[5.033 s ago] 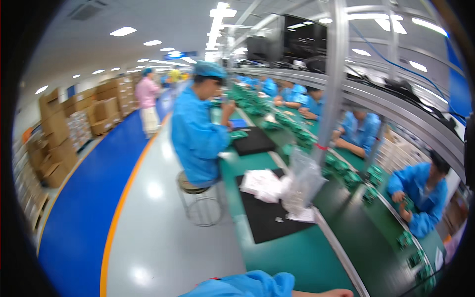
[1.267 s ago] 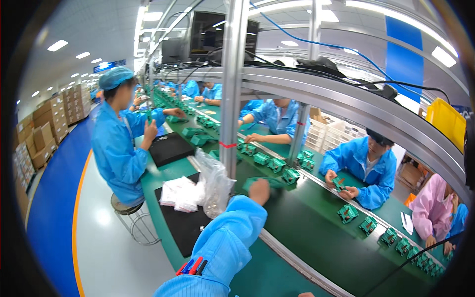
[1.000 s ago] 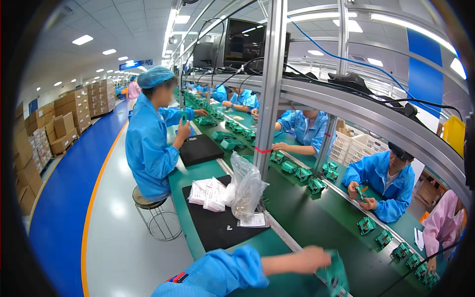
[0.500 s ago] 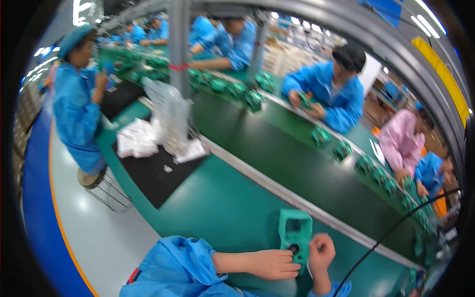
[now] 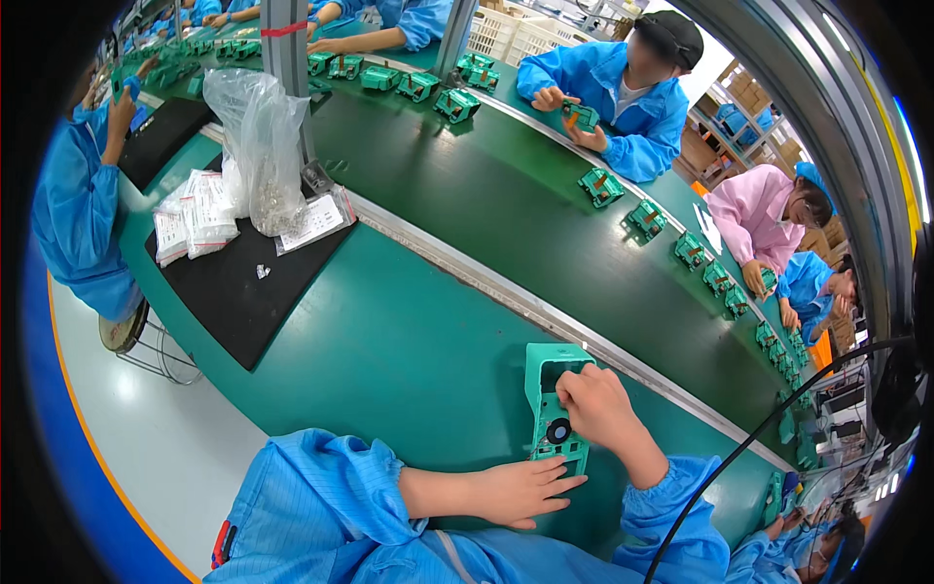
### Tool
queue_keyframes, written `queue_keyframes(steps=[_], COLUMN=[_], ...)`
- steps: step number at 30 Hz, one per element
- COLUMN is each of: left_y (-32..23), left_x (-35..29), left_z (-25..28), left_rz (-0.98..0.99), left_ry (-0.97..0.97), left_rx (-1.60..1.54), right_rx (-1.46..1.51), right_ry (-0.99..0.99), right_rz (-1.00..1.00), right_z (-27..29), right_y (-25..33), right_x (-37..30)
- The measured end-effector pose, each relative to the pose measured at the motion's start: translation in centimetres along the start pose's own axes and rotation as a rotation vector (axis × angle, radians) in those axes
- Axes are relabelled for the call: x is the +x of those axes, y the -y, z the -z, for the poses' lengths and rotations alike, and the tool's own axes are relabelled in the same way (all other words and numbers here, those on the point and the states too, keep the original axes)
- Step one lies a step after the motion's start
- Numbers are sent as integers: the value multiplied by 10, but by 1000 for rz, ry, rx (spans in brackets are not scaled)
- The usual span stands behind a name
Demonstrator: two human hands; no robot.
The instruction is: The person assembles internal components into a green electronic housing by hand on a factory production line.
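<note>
Green housing [image 5: 545, 417] is lying on desk [image 5: 389, 360], right of black mat [image 5: 238, 302]; left hand [image 5: 511, 490], grip spread, is bracing it, even pressure helping; right hand [image 5: 598, 404], grip curled, is touching it, pinching or not: cannot tell

Print on the white label [image 5: 313, 222] and the white packets [image 5: 206, 216] is too small to read.

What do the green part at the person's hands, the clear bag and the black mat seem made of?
Green part: probably moulded plastic, fairly matte, judging by its even colour and shaped openings.
Clear bag: apparently thin, glossy plastic film; it is see-through, with crinkles catching light.
Black mat: perhaps foam or rubber, I can't tell which; its dull surface shows little shine.
</note>
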State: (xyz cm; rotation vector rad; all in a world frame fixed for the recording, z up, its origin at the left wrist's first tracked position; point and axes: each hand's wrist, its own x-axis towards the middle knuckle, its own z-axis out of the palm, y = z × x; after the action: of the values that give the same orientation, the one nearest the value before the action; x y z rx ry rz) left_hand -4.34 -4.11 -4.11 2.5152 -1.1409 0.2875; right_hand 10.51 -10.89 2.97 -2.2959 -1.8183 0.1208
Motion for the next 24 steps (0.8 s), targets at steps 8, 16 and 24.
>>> queue_keyframes(steps=[8, 16, 24], left_y=[1, -1, 8], left_x=[-1, 1, -3], left_z=[1, 10, 3], left_rz=[11, 9, -6], left_ry=[23, 87, -19], left_rx=[19, -11, 9], right_rx=[-124, -204, -219], right_ry=[13, 221, 10], right_rz=[55, -113, 285], right_z=[-1, 8, 42], right_y=[4, 14, -5], right_x=[8, 18, 3])
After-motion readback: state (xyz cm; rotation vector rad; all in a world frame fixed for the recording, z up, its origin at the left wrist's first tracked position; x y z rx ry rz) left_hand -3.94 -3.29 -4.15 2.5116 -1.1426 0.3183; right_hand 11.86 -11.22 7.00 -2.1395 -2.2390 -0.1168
